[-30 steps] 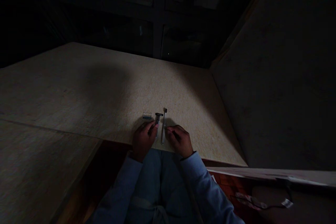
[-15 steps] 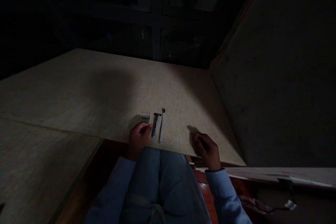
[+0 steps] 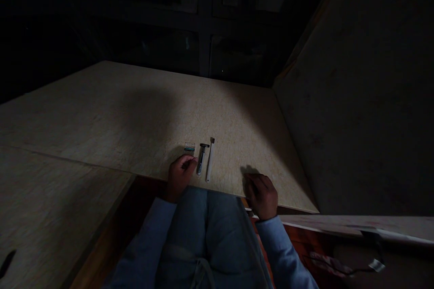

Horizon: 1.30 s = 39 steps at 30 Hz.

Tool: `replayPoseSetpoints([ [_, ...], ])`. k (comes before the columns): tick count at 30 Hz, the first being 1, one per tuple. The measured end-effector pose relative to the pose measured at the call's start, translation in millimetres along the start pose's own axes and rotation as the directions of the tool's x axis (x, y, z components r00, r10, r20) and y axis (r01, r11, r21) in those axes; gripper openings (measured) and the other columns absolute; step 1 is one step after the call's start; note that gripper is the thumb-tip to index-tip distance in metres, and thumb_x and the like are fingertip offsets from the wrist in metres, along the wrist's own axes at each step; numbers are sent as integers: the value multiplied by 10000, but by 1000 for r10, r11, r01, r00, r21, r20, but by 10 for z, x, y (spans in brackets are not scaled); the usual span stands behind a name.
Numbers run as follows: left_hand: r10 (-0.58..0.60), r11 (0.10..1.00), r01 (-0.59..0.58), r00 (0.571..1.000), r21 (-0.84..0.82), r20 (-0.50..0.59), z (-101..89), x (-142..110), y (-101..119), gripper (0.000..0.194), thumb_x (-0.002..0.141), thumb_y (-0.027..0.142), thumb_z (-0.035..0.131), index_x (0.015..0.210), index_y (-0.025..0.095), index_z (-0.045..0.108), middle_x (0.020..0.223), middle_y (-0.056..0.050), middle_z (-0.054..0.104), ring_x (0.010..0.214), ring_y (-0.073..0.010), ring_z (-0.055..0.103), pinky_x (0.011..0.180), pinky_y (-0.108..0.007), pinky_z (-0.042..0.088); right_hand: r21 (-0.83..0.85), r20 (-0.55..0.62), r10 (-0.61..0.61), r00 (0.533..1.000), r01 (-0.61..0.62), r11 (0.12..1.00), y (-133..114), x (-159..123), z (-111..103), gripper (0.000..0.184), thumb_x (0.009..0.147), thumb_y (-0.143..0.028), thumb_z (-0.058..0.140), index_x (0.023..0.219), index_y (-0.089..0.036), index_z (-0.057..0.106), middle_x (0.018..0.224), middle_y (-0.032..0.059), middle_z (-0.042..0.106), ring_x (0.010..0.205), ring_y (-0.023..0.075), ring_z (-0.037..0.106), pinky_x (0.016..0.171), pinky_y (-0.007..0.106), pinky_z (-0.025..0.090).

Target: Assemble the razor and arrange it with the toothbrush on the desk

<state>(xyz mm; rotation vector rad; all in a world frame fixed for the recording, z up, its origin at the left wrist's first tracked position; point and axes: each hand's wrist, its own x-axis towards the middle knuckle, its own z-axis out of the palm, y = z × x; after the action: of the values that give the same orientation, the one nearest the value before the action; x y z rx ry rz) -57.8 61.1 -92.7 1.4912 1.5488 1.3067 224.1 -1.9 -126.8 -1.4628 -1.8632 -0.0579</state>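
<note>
A razor (image 3: 201, 160) with a dark handle lies on the pale tabletop, its head pointing away from me. Beside it on the right is a toothbrush (image 3: 210, 162) with a light handle and dark bristles. Left of the razor's head sits a small clear piece with a teal band (image 3: 190, 147), perhaps a blade case. My left hand (image 3: 180, 175) rests at the table edge with curled fingers, its fingertips close to the razor handle; nothing shows in it. Farther right, apart from these items, my right hand (image 3: 261, 194) is also curled, with nothing visible in its fingers.
The pale tabletop (image 3: 203, 104) runs back to a dark window frame. A wall or panel (image 3: 359, 99) rises along its right side. A second surface (image 3: 40, 203) adjoins at the lower left. A cable with a white tag (image 3: 376, 265) is at the lower right.
My right hand has shifted slightly left and its fingers look more curled. My left hand stays beside the razor. The view has moved a little; the items lie as before.
</note>
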Motion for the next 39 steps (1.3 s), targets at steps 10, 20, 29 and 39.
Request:
replayPoseSetpoints([
  [10,-4,1000,4,1000,2,-9,14,3,-47,255,821,418,632,765,180,705,723,-28,732,666,-164,653,643,-258,502,-28,4,-33,999,33,999,17,0,-8,243,964,-244,502,1075,-208,715,925,90,712,869,248,628,753,363,531],
  [20,-7,1000,7,1000,-9,3,18,-4,-59,262,836,427,627,763,184,696,734,-33,733,694,-172,669,650,-255,510,-10,7,-27,1000,27,1000,24,-4,-12,243,959,-233,517,1100,-220,714,935,89,716,883,252,640,764,373,543],
  [29,4,1000,-4,1000,-21,3,15,-1,-50,240,827,410,633,758,189,693,743,-30,741,695,-171,674,664,-256,522,-13,-9,-21,1000,20,1000,11,1,-15,241,957,-248,516,1081,-220,720,916,90,716,874,254,637,754,369,540],
  [39,14,1000,-14,1000,-7,6,15,-5,-53,244,827,412,630,759,189,700,742,-30,745,695,-173,680,660,-258,520,-9,13,16,1000,-16,1000,25,-18,6,263,941,-253,516,1096,-236,728,929,90,720,885,258,638,778,384,536],
])
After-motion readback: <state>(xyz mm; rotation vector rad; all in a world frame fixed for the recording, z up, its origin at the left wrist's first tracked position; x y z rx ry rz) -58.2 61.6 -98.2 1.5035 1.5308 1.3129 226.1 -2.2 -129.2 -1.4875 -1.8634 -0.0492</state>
